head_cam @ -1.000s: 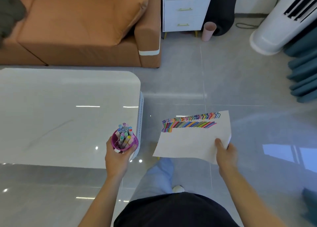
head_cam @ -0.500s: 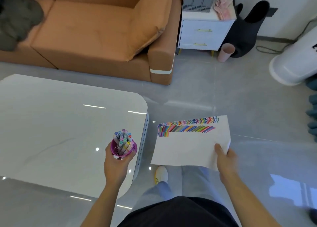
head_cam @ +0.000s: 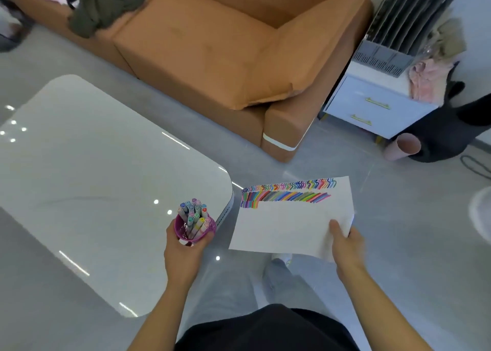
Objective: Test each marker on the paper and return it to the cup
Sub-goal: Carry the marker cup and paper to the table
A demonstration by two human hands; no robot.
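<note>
Left hand (head_cam: 183, 255) grips a purple cup (head_cam: 192, 229) full of markers (head_cam: 193, 214), held above the corner of a glossy white table (head_cam: 93, 191). Right hand (head_cam: 345, 247) pinches the near right corner of the paper (head_cam: 289, 228), held over the floor, with colour swatches along its far edge. Orange sofa (head_cam: 225, 58) and white drawer unit (head_cam: 372, 109) stand beyond.
</note>
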